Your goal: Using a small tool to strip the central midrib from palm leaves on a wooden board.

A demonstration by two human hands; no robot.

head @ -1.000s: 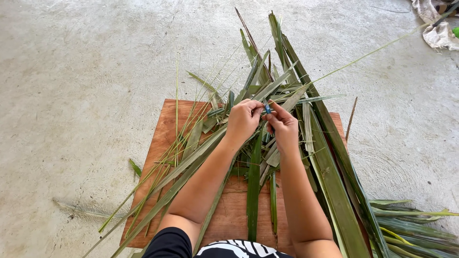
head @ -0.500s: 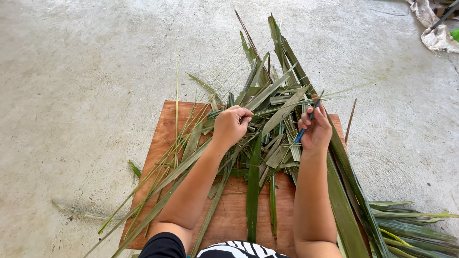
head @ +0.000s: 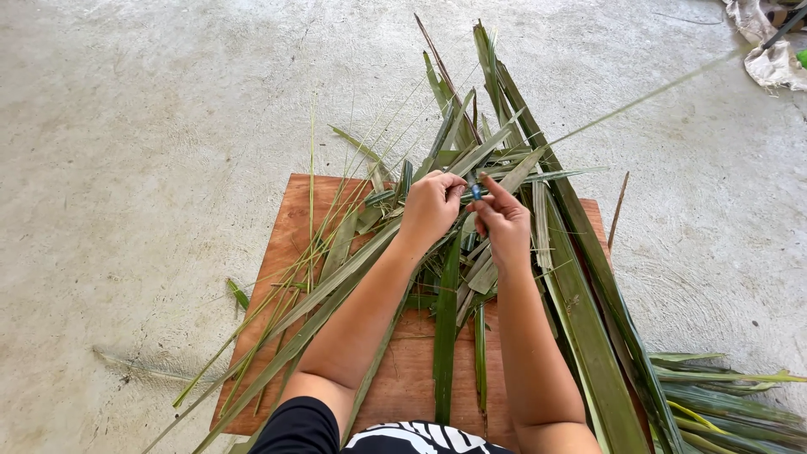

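Observation:
A heap of long green palm leaf strips (head: 471,151) lies across a brown wooden board (head: 286,219) on the concrete floor. My left hand (head: 430,206) pinches one narrow leaf strip over the middle of the heap. Close beside it, my right hand (head: 502,220) grips a small blue-handled tool (head: 476,190), its tip against the same strip. A thin pale midrib (head: 647,94) runs from the hands up toward the top right.
More cut leaves (head: 723,403) are piled at the bottom right on the floor. Crumpled cloth (head: 769,50) lies at the top right corner. A thin stick (head: 619,210) stands off the board's right edge. Bare concrete (head: 126,126) surrounds the board.
My right hand, which had swung out to the right with the tool, has come back next to my left hand. The thin midrib now stretches out to the top right.

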